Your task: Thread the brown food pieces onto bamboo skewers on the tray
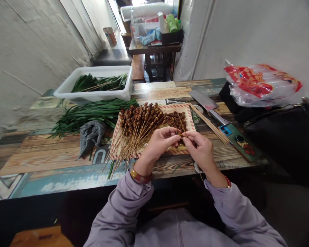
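Note:
My left hand [162, 142] is closed in a pinch around a small glossy brown food piece [179, 133]. Close beside it, the fingers of my right hand [201, 148] pinch a thin bamboo skewer [181, 122], whose upper end points up and away from me. Both hands are over the near right part of a red-and-white patterned tray [115, 144]. Loose brown pieces [173, 118] lie on the tray's right side, just beyond my fingers. On its left side, loaded skewers [137, 118] are heaped with their bare sticks [131, 142] toward me. My fingers partly hide the held piece.
Green leafy stalks [100, 111] and a grey cloth [92, 135] lie left, before a white tub [92, 70] of greens. On the right are bare skewers [209, 124], a cleaver [204, 101], a phone [239, 142], a plastic package [262, 84] and a black bag [285, 137].

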Demonstrator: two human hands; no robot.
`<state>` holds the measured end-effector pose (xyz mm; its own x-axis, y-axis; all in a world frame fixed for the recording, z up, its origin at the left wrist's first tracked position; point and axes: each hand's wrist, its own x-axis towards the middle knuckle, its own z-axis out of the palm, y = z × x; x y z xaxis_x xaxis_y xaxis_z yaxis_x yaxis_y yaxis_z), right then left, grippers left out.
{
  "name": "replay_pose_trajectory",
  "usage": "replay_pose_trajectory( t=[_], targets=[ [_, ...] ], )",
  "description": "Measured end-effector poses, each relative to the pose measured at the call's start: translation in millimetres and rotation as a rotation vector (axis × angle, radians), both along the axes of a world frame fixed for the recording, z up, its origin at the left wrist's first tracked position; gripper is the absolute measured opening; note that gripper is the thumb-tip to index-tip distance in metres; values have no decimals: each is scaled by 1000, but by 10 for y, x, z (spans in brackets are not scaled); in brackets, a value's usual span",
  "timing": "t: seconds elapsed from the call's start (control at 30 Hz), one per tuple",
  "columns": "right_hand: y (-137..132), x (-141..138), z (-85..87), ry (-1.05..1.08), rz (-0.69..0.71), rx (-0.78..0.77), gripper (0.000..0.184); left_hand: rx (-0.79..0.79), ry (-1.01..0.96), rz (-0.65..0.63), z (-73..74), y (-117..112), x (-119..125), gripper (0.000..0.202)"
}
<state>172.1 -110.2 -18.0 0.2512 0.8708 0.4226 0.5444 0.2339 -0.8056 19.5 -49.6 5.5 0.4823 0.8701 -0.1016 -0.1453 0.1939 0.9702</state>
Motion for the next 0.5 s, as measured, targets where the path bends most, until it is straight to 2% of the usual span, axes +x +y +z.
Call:
replay_pose_trajectory(
  t=[0.1, 0.2, 0.4, 0.43, 0.5],
  targets=[
    [0, -15, -9, 62, -7, -22, 19, -59, -83, -6, 2, -10, 5, 37],
    [-3, -43, -15, 90, 1, -46, 19, -29, -101, 29, -6, -15, 10, 33],
    [-14, -78, -18, 63, 21, -59, 20, 210, -46, 147, -18, 13, -4, 17],
    [-20, -73, -25, 72, 26, -57, 20, 200, -61, 157, -24, 19, -7, 17],
    [-41, -55, -45, 91, 29, -49, 23, 84, -130, 151, -35, 31, -10, 20]
  ],
)
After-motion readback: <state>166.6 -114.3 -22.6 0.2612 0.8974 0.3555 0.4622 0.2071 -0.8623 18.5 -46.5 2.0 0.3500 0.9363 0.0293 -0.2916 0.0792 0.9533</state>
